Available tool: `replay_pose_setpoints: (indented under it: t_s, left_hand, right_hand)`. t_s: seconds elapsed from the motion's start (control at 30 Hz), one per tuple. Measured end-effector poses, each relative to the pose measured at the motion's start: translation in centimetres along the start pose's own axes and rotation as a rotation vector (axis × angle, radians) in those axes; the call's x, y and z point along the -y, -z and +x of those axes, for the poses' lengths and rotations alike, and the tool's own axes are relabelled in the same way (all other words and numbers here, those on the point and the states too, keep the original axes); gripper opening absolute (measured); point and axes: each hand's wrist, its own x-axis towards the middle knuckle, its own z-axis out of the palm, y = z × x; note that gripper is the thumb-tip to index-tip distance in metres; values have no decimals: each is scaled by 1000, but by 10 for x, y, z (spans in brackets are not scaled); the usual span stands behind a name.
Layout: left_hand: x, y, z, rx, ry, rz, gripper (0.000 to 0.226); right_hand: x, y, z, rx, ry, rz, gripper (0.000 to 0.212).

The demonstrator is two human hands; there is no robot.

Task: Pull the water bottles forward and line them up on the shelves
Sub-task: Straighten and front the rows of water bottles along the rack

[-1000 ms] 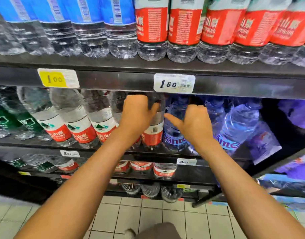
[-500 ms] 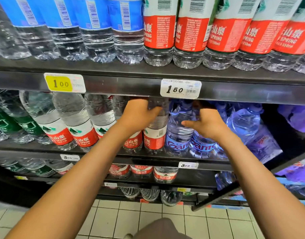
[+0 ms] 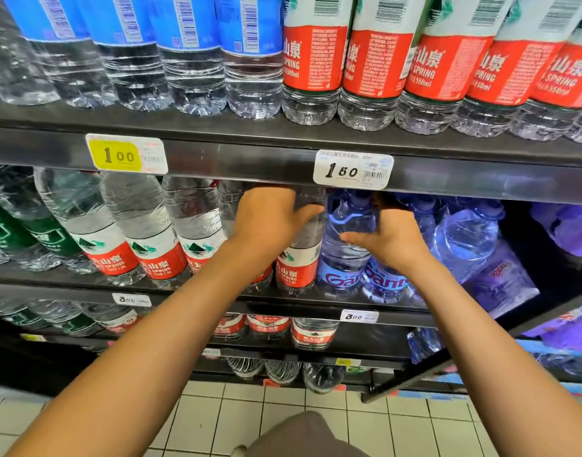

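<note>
At the middle shelf's (image 3: 316, 305) front edge, the left hand (image 3: 266, 222) is gripping a red-labelled bottle (image 3: 299, 255) and the right hand (image 3: 391, 239) a blue Ganten bottle (image 3: 344, 255); yanking either could be toppling neighbours off.

Middle shelf (image 3: 184, 291), as we see it: our left hand (image 3: 266, 222) grips a clear red-labelled bottle (image 3: 299, 258) near its shoulder; our right hand (image 3: 391, 239) holds a blue-tinted bottle (image 3: 344, 255) just beside it, fingers (image 3: 352, 239) across its front. More red-labelled bottles (image 3: 151, 239) stand to the left. Upper shelf (image 3: 250, 156): price tags "1.00" (image 3: 126, 154) and "1.60" (image 3: 352, 169).
</note>
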Motion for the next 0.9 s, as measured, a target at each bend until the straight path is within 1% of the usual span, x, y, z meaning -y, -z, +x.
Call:
replay_pose_setpoints:
  t_s: [0.07,0.1,0.13,0.2,0.27,0.33,0.4,0.47,0.5,0.67,0.77,0.83,0.9]
  left_hand:
    - [-2,0,-1,-40,-17,22,48]
    - [-3,0,-2,-50,-34,27,47]
    - [-4,-1,-3,-46,-47,22,47]
    - [-4,0,-4,-2,-37,-62,47]
    - [-1,1,-2,66,22,-197,44]
    - [3,3,0,124,70,-234,39]
    - [6,5,2,141,80,-225,38]
    - [7,5,1,120,61,-211,40]
    - [7,4,0,97,45,-204,41]
    - [0,-4,1,-13,-23,42,54]
    - [-5,-4,0,-68,-37,163,58]
    - [-5,-4,-1,-52,-55,148,58]
    - [-2,-2,-2,16,-59,22,57]
  right_hand:
    - [-2,3,3,69,-3,36,51]
    - [-2,4,4,95,-1,34,50]
    - [-2,6,4,97,11,31,55]
    - [-1,7,3,32,69,41,67]
    - [1,6,0,-69,99,-7,63]
    - [3,3,1,-108,78,-58,60]
    - [3,0,2,-92,89,-50,62]
    - [1,-1,3,-81,90,-29,72]
    - [1,-2,3,-78,84,-24,74]
    - [-3,-4,2,-92,54,-80,68]
    - [-1,-5,2,-88,33,-141,65]
    - [-1,-5,3,-77,42,-146,66]
    - [-2,-2,4,-29,75,-84,70]
